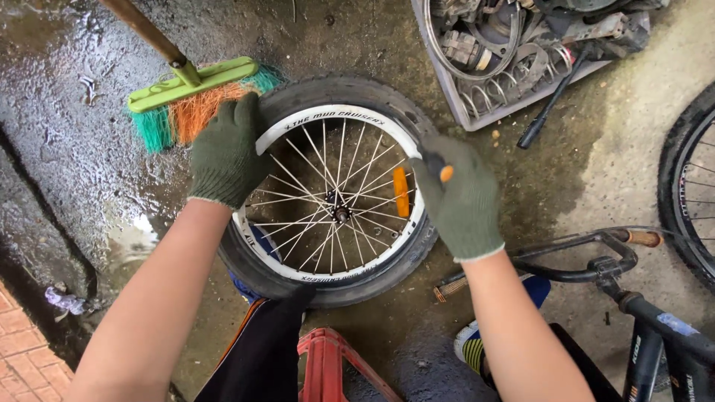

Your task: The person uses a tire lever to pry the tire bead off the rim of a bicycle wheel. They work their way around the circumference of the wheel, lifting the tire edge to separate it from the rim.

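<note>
A small bicycle wheel (335,201) with a white rim, thin spokes and a black tyre (350,286) lies in front of me on the wet concrete. An orange reflector (401,191) sits among the spokes. My left hand (226,152), in a dark green knit glove, grips the tyre and rim at the upper left. My right hand (460,197), gloved the same way, is closed on a tool with an orange-and-black handle (441,169) at the wheel's right edge. The tool's tip is hidden by the glove and tyre.
A broom (194,89) with green head and orange-green bristles leans just behind the wheel. A grey tray of metal parts and springs (514,67) stands at the back right. A bicycle frame with handlebar (596,257) and another wheel (689,186) lie right. A red stool (328,361) is below.
</note>
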